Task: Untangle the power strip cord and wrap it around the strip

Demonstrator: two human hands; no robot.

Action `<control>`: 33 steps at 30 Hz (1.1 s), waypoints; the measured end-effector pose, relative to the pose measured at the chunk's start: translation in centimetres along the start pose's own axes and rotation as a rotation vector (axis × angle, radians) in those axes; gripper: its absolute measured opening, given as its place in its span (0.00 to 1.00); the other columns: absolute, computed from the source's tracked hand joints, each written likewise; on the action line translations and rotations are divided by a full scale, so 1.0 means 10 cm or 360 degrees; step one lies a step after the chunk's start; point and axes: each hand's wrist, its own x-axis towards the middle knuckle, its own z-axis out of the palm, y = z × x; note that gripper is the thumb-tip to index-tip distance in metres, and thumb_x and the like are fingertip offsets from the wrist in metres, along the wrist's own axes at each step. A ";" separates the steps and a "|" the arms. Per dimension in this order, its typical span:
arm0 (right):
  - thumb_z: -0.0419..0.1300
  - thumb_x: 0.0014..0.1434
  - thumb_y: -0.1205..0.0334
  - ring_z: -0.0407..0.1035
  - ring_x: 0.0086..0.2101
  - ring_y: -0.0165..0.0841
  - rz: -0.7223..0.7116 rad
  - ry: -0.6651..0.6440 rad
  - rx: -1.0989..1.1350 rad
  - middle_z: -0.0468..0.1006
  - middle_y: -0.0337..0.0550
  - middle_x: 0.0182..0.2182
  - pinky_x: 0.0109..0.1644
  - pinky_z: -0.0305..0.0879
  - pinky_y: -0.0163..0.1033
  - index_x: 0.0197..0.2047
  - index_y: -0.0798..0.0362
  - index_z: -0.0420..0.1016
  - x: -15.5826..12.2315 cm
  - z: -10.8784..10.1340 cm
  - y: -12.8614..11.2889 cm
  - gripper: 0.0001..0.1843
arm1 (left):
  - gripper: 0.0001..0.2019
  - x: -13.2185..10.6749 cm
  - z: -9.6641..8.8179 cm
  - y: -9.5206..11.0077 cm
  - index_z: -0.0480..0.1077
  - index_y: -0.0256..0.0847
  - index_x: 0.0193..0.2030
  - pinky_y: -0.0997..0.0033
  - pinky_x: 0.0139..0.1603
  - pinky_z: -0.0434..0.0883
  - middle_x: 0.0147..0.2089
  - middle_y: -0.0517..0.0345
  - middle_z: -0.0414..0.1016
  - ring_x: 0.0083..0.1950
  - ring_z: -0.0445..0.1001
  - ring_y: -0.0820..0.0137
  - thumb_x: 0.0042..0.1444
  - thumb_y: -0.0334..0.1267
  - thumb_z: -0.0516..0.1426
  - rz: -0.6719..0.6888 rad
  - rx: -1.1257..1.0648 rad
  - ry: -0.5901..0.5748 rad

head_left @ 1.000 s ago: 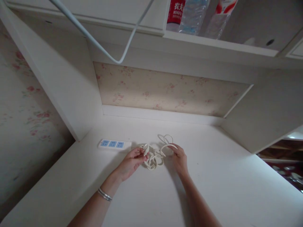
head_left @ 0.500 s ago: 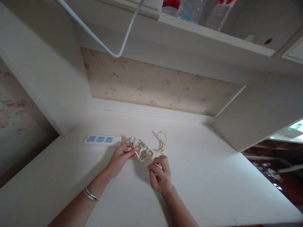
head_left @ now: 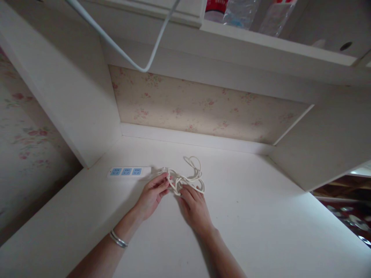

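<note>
A white power strip (head_left: 127, 172) with blue sockets lies on the white desk (head_left: 261, 216). Its cream cord (head_left: 188, 175) sits in a tangled bundle just to the right of it. My left hand (head_left: 152, 195), with bangles on the wrist, pinches the left side of the bundle near the strip's end. My right hand (head_left: 194, 204) lies over the lower right of the bundle, fingers curled onto the cord loops. A loose loop of cord sticks out behind the hands.
A floral-papered back wall (head_left: 197, 108) and white side panels enclose the desk nook. A shelf above (head_left: 275, 42) holds plastic bottles (head_left: 240, 11). A white cable (head_left: 121, 50) hangs down from the top. A dark patterned floor area shows at the far right.
My right hand has moved up from below the bundle and now rests on the cord. The left hand keeps its pinch. The loose loop has shifted slightly.
</note>
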 end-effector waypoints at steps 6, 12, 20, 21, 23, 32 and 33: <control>0.52 0.63 0.68 0.69 0.47 0.36 -0.0294 -0.0120 0.0196 0.77 0.46 0.43 0.54 0.66 0.47 0.49 0.51 0.71 0.05 -0.03 -0.02 0.12 | 0.13 -0.02 0.01 -0.04 0.76 0.38 0.41 0.73 0.41 0.71 0.39 0.54 0.79 0.38 0.75 0.70 0.46 0.34 0.66 0.0149 0.0308 -0.0120; 0.51 0.63 0.69 0.68 0.51 0.38 -0.0343 -0.0031 0.0280 0.76 0.49 0.46 0.55 0.68 0.47 0.52 0.51 0.70 0.00 -0.02 -0.07 0.15 | 0.06 -0.07 0.08 0.02 0.75 0.38 0.31 0.77 0.36 0.67 0.30 0.60 0.75 0.33 0.71 0.73 0.46 0.35 0.66 0.0458 0.0633 -0.0017; 0.51 0.64 0.67 0.71 0.48 0.35 -0.0188 0.0015 0.0607 0.77 0.47 0.42 0.57 0.67 0.46 0.47 0.51 0.73 0.03 -0.01 -0.09 0.13 | 0.02 -0.12 0.09 0.00 0.76 0.42 0.30 0.71 0.41 0.68 0.32 0.57 0.77 0.36 0.73 0.68 0.50 0.34 0.61 0.0697 0.1215 -0.0127; 0.51 0.64 0.67 0.70 0.48 0.35 -0.0144 0.0046 0.0617 0.77 0.47 0.43 0.56 0.67 0.45 0.47 0.51 0.73 0.03 0.00 -0.09 0.12 | 0.02 -0.13 0.09 0.00 0.77 0.43 0.30 0.70 0.45 0.67 0.32 0.56 0.77 0.37 0.73 0.67 0.51 0.34 0.61 0.0760 0.1291 -0.0135; 0.51 0.64 0.67 0.70 0.48 0.35 -0.0082 0.0114 0.0613 0.76 0.48 0.44 0.54 0.68 0.43 0.48 0.51 0.72 0.01 0.03 -0.10 0.12 | 0.03 -0.14 0.11 0.01 0.78 0.45 0.30 0.67 0.50 0.65 0.33 0.55 0.78 0.40 0.73 0.65 0.51 0.35 0.62 0.0843 0.1379 -0.0141; 0.46 0.67 0.64 0.72 0.39 0.32 0.0360 0.0312 0.0536 0.77 0.46 0.40 0.42 0.69 0.37 0.48 0.51 0.68 -0.07 0.17 -0.10 0.12 | 0.17 -0.27 0.18 0.03 0.76 0.48 0.48 0.67 0.54 0.65 0.49 0.52 0.77 0.46 0.72 0.63 0.49 0.35 0.64 0.0677 0.1211 -0.0394; 0.46 0.67 0.63 0.72 0.39 0.32 0.0385 0.0315 0.0549 0.77 0.45 0.39 0.43 0.68 0.37 0.47 0.51 0.68 -0.06 0.17 -0.12 0.11 | 0.16 -0.26 0.17 0.01 0.77 0.48 0.47 0.68 0.51 0.66 0.48 0.52 0.77 0.43 0.73 0.64 0.50 0.35 0.64 0.0713 0.1217 -0.0356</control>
